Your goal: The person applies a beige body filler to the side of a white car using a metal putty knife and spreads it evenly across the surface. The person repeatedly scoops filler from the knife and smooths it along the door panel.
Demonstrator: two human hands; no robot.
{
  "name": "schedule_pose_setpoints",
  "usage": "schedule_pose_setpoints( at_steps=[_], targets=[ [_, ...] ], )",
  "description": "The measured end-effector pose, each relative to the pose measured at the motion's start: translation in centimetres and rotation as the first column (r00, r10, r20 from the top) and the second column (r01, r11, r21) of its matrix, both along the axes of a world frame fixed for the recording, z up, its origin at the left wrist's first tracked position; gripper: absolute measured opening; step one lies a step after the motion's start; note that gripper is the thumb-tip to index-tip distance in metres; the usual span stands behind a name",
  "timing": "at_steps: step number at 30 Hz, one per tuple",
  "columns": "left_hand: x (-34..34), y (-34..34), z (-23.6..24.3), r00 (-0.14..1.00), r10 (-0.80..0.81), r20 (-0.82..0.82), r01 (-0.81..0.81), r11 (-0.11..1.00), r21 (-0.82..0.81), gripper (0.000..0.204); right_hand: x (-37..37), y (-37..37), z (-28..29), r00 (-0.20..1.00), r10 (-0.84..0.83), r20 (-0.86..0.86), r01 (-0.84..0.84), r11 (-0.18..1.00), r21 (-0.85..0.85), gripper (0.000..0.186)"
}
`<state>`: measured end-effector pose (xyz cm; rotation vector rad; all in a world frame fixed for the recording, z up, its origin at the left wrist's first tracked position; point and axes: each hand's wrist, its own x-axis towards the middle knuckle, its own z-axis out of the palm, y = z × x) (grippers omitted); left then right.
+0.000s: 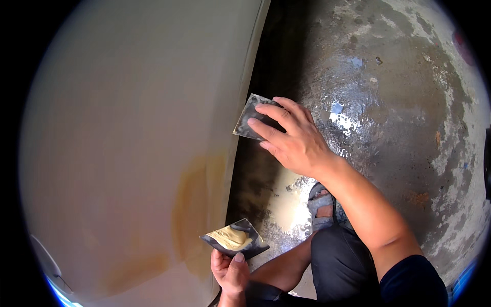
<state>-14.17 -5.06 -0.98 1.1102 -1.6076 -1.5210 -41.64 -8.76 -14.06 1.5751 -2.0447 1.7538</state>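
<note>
My right hand [289,133] grips a dark, smeared square spreader [250,115] with fingers across its face, at the edge of a large pale beige panel [123,112]; whether it touches the panel I cannot tell. Low in the view, my left hand [230,273] holds a dark square plate [253,248] bearing a mound of cream paste [229,236]. Yellowish translucent patches [197,199] show on the lower part of the panel, near its right edge.
A wet, patchy concrete floor [394,117] lies right of the panel, with a dark shadowed strip along the edge. My sandalled foot [322,210] and bent legs in dark shorts [337,261] are below my right arm.
</note>
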Motion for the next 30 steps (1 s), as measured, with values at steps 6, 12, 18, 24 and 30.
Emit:
schedule_pose_setpoints(
  at_steps=[6, 12, 18, 24, 30],
  targets=[
    [0.5, -3.0, -1.5, 1.000, -0.019, 0.008, 0.019, 1.000, -0.016, 0.049, 1.0, -6.2, -2.2, 0.998, -0.054, -0.044, 0.044, 0.976, -0.211, 0.037],
    [1.2, -3.8, -1.8, 0.999, 0.047, 0.009, -0.047, 0.999, 0.017, 0.052, 0.9, -8.2, -2.8, 0.996, -0.072, -0.058, 0.052, 0.953, -0.298, 0.038],
    [1.8, -4.2, -2.0, 0.999, 0.037, 0.023, -0.038, 0.999, 0.015, 0.054, 0.4, -8.8, -2.9, 0.997, -0.029, -0.072, 0.007, 0.958, -0.286, 0.042],
    [2.2, -4.1, -2.1, 0.999, 0.040, 0.004, -0.040, 0.999, 0.023, 0.056, 0.6, -9.1, -2.6, 0.998, -0.010, -0.067, -0.010, 0.957, -0.291, 0.046],
    [2.3, -4.0, -2.1, 0.999, 0.030, -0.040, -0.028, 0.999, 0.040, 0.056, 0.4, -8.4, -2.1, 0.999, 0.013, -0.052, -0.027, 0.958, -0.285, 0.044]
  ],
)
